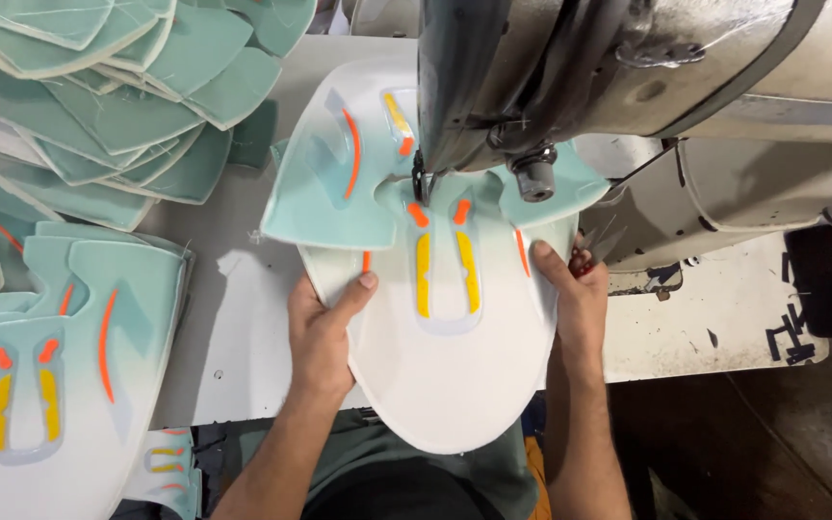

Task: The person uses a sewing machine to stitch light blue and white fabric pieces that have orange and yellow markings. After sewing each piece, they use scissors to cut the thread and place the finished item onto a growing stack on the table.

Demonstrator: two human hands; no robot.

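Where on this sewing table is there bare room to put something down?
A bare strip of table lies between the left stack of pieces and the piece being sewn. Another bare patch sits right of the right hand. The top-left pile is crowded.

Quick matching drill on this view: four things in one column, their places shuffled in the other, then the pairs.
1. left hand
2. right hand
3. needle
4. teal stack

a. top left of the table
b. on the panel's right edge
c. above the panel, under the machine head
d. on the panel's left edge

Pairs: 1-d, 2-b, 3-c, 4-a
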